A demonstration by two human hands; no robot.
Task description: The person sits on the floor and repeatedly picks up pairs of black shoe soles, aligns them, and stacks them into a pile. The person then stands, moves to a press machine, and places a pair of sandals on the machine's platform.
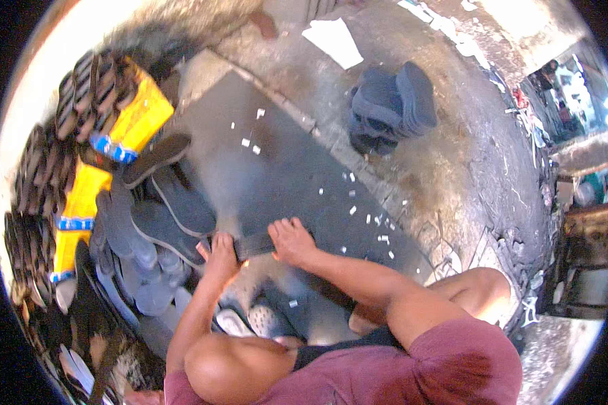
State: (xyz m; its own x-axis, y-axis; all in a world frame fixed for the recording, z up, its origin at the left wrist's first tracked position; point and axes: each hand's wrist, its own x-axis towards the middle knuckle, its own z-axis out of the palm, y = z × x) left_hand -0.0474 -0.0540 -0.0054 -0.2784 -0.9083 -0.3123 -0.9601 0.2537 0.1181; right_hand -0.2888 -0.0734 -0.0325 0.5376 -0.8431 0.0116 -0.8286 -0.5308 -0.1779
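My left hand (221,258) and my right hand (292,241) are both closed on a dark, flat, narrow piece that looks like a shoe sole (255,245), one hand at each end. The fingers cover its ends, so its full shape is hidden. Just beyond my left hand lie several dark grey soles with light edges (171,214), overlapping one another. A large dark sheet (250,182) spreads under and beyond both hands, with small white scraps (251,146) scattered on it.
Stacked dark soles (393,101) stand on the floor beyond the sheet, near white paper (334,42). Rows of brown-black footwear pieces (34,169) and yellow-and-blue packs (142,111) line the left side. Pale grey soles (152,287) are heaped by my left forearm.
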